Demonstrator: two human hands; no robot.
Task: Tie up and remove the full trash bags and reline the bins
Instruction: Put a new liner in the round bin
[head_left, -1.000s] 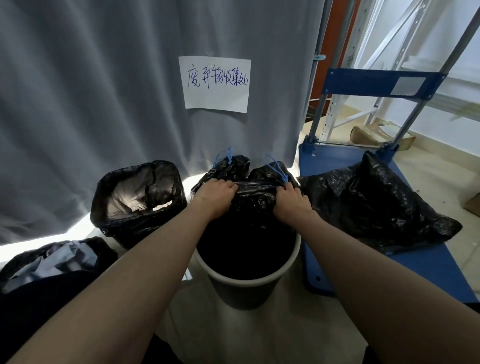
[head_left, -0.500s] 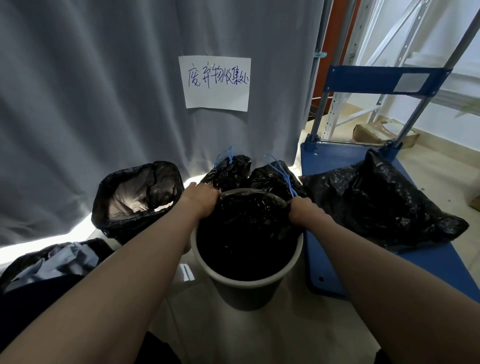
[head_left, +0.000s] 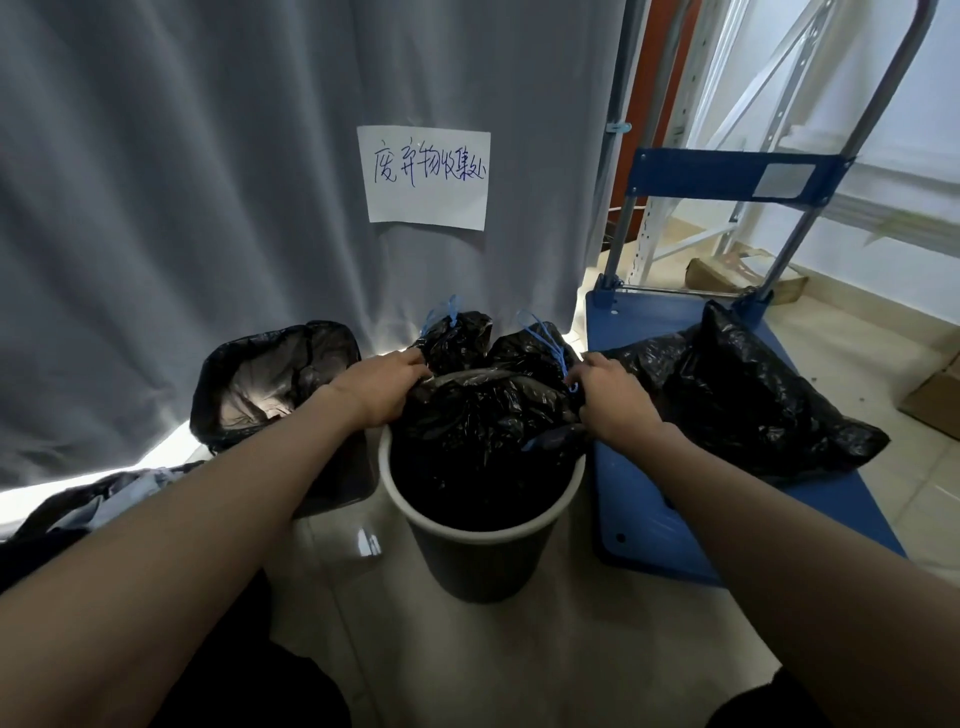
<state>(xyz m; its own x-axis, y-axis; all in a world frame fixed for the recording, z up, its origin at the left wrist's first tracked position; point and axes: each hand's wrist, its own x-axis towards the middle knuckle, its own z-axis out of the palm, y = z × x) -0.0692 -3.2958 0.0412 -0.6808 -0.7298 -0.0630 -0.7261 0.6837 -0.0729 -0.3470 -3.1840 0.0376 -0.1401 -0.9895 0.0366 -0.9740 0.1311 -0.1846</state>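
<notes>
A round bin with a white rim (head_left: 483, 532) stands on the floor in front of me, with a black liner bag (head_left: 483, 431) hanging inside it. My left hand (head_left: 382, 387) grips the liner's edge at the far left of the rim. At the far right of the rim my right hand (head_left: 610, 397) grips the liner too. Behind the bin sit two tied black trash bags (head_left: 460, 338) with blue drawstrings.
A second bin lined in black (head_left: 270, 379) stands to the left, against a grey curtain (head_left: 208, 182) that bears a paper sign. A blue platform trolley (head_left: 649, 499) at the right carries a black bag (head_left: 753, 400). More bagged waste (head_left: 78, 509) lies lower left.
My hands moved apart from the middle of the liner to opposite sides of the rim, spreading the bag's mouth over the bin's far edge.
</notes>
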